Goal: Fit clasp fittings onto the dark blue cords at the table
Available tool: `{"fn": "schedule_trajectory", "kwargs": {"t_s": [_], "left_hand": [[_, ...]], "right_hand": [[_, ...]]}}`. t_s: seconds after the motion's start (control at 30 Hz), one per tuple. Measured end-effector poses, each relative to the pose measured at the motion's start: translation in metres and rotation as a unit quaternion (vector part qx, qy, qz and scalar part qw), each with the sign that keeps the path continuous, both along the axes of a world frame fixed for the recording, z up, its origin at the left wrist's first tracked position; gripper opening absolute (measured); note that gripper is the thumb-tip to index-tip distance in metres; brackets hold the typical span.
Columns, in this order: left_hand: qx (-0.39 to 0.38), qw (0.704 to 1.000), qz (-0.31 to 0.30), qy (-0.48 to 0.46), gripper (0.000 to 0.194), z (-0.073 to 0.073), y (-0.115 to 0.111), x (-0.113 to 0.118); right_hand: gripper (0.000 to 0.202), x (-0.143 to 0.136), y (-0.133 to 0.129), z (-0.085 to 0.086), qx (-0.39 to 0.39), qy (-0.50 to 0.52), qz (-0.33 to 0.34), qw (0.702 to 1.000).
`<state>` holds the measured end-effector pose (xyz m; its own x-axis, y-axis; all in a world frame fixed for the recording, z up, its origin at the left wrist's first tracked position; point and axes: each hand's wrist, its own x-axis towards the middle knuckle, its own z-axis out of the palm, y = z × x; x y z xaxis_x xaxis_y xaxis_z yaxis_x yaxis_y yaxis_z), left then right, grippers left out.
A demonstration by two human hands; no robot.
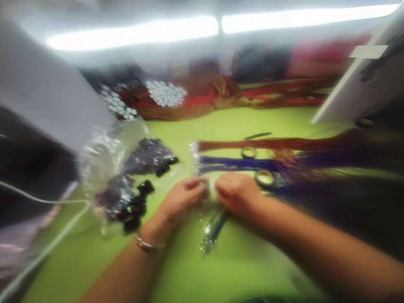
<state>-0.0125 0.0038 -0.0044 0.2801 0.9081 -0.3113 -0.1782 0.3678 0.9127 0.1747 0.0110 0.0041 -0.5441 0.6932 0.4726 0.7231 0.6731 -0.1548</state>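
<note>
Over the middle of a green tabletop (204,293), my left hand (183,195) is closed in a pinch, its fingertips on something small and blurred. Close beside it my right hand (239,191) is curled shut; what it grips is hidden. A short bundle of dark wires (216,226) with shiny metal ends runs out from beneath the right hand toward me. To the left of my left hand lie loose black plastic pieces (132,211), which look like connector housings. Just beyond both hands are bundles of blue wires (225,162) and brown wires (230,143) with whitish ends.
A clear plastic bag (95,154) with more black pieces lies at left. Two tape rolls (265,178) sit by the blue wires. Red and brown wire bundles (217,95) line the back. Grey panels (42,78) flank the bench, and a pale cord (53,256) crosses at left.
</note>
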Motion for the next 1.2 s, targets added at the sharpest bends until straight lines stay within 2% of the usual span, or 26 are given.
{"fn": "schedule_trajectory", "kwargs": {"t_s": [0.13, 0.27, 0.33, 0.5, 0.57, 0.67, 0.77, 0.93, 1.03, 1.2], "left_hand": [[0.005, 1.000, 0.009, 0.011, 0.037, -0.0033, 0.0004, 0.0022], [-0.018, 0.999, 0.037, -0.019, 0.036, -0.0020, -0.0007, 0.0055], [-0.031, 0.998, 0.036, -0.034, 0.035, 0.0001, -0.0013, 0.0065], [-0.032, 0.998, 0.026, -0.047, 0.027, 0.0018, -0.0001, 0.0051], [-0.025, 0.999, 0.016, -0.042, 0.025, 0.0003, 0.0007, 0.0044], [-0.010, 0.999, -0.012, -0.029, 0.022, -0.0017, 0.0004, 0.0050], [0.003, 1.000, -0.024, -0.019, 0.021, -0.0019, -0.0011, 0.0062], [-0.008, 1.000, -0.013, -0.016, 0.024, 0.0005, -0.0018, 0.0071], [-0.024, 0.999, 0.007, -0.022, 0.031, 0.0026, -0.0017, 0.0080], [-0.004, 1.000, -0.007, 0.001, 0.034, -0.0004, -0.0028, 0.0093]], "right_hand": [[0.019, -0.0008, 0.0001, -0.0019, -0.022, -0.014, 0.004, 1.000], [0.021, 0.0007, 0.0005, -0.0039, -0.050, 0.004, -0.004, 0.999], [0.021, 0.0020, 0.0006, -0.0051, -0.026, -0.001, -0.003, 1.000], [0.020, 0.0041, 0.0014, -0.0069, 0.103, -0.035, 0.030, 0.994], [0.020, 0.0033, 0.0009, -0.0073, 0.118, -0.042, 0.042, 0.991], [0.016, 0.0010, -0.0012, -0.0077, 0.087, -0.056, 0.056, 0.993], [0.012, -0.0004, -0.0036, -0.0074, 0.025, -0.056, 0.055, 0.997], [0.016, 0.0028, -0.0033, -0.0038, -0.090, 0.004, 0.001, 0.996], [0.019, 0.0045, -0.0019, -0.0019, -0.107, 0.019, 0.002, 0.994], [0.020, -0.0001, -0.0021, -0.0028, -0.122, -0.007, 0.009, 0.992]]}}
